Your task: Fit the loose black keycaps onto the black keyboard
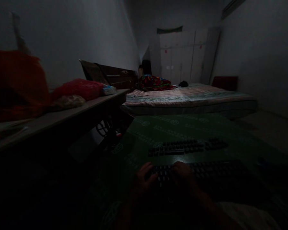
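Note:
In dim light, a dark keyboard [220,171] lies on a green printed board. My left hand [144,179] is at its left end, with curled fingers and thumb around the corner. My right hand [182,172] is over the keys just to the right, its fingers bent down and closed at the upper edge. Whatever may be in those fingertips is hidden. Pale switches or bare key spots show between the hands. Beyond the keyboard, loose black keycaps [187,147] are laid out in rows, with a long bar-shaped one [174,152] among them.
The green board [158,127] reaches toward a bed [182,97] with a bunched red blanket [153,83]. On the left, a table [93,105] holds a red plastic bag [79,88] and an orange bag [16,83]. A pale wardrobe [177,57] stands at the back.

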